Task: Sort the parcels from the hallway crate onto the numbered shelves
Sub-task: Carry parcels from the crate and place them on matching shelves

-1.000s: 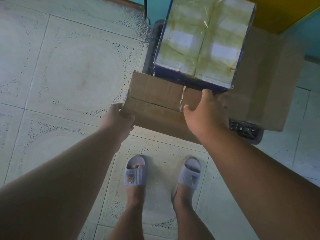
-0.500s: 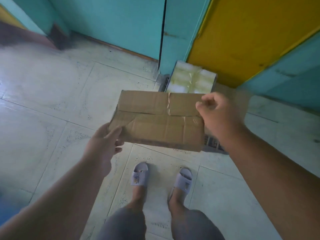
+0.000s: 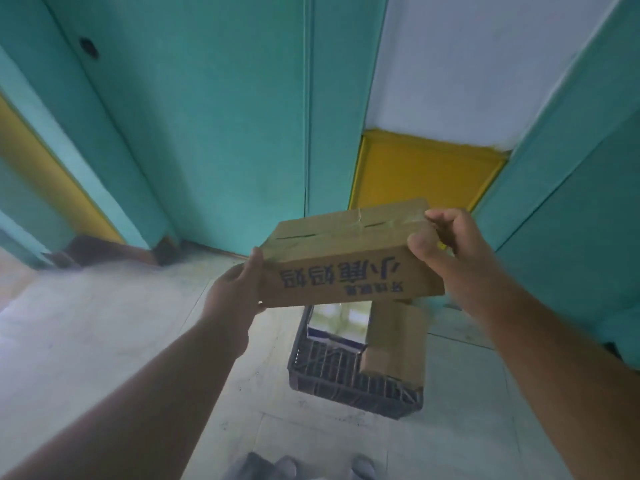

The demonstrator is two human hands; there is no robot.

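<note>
Teal hallway walls with yellow panels, pale tiled floor (image 3: 104,341) below. Left hand (image 3: 235,292) cups the left end of a brown cardboard parcel (image 3: 349,258), thumb up against the end face, rest of its fingers hidden underneath; reads as support from below. Parcel is held in the air at mid-frame, clear of the crate and tilted, printed side facing the camera with the blue lettering upside down, taped seam on top. Right hand (image 3: 446,251) grips the parcel's right end, thumb on the near face, fingers (image 3: 440,220) curled over the top edge; a two-ended hold keeps the box level enough to read or carry. Under the parcel, dark slatted crate (image 3: 346,379) on the floor by the wall, holding a taped parcel with blue edging (image 3: 336,327) and a tall brown box (image 3: 394,341) standing at its right side. No numbered shelves visible; likely next is carrying this one off to them.
</note>
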